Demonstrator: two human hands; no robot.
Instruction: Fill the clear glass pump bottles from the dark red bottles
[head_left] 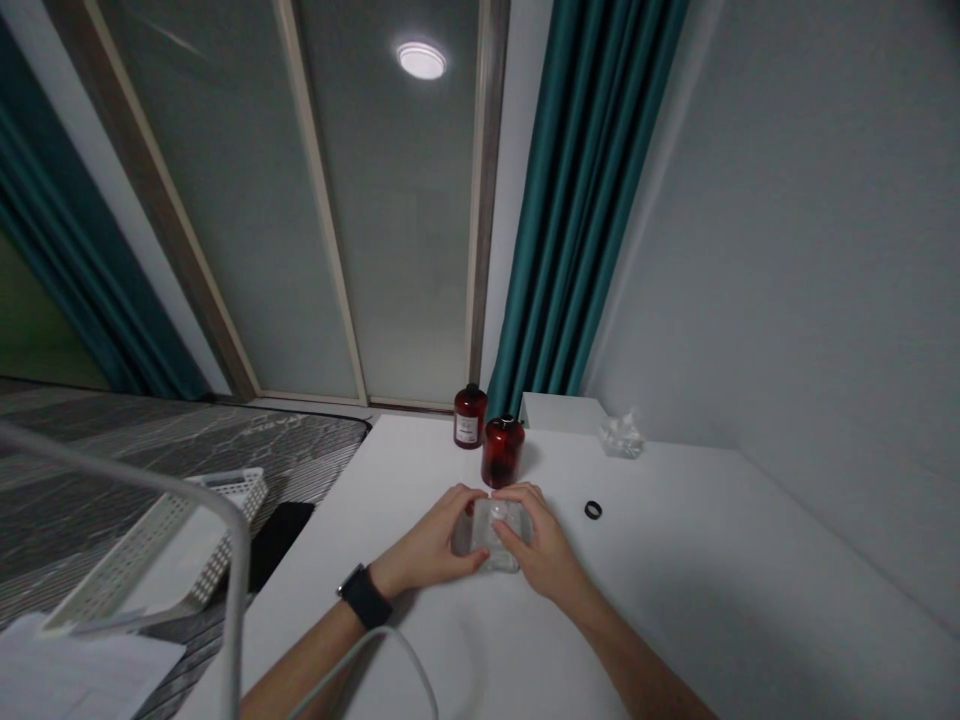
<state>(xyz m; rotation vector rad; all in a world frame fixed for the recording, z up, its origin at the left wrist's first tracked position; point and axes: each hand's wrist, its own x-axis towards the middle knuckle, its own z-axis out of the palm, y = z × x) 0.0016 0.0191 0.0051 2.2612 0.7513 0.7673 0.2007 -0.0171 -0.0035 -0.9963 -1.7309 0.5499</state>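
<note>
Left hand [429, 547] and right hand [544, 548] gripped a clear bottle [484, 535] by its sides near the red bottle [503, 452]; it looked slick and weighty.

A room in a home: white desk [660, 560], teal curtains [577, 200], frosted glass door [405, 230].

The left hand [431, 545] and right hand [544, 550] hide much of the clear bottle [495, 535], so its full outline cannot be seen. The label on the red bottle [470, 416] is too small to read, and the clear object [621, 437] and black ring [593, 510] are too small to identify surely. The bottom edge cuts off the paper [75, 675] and left forearm [300, 670].
</note>
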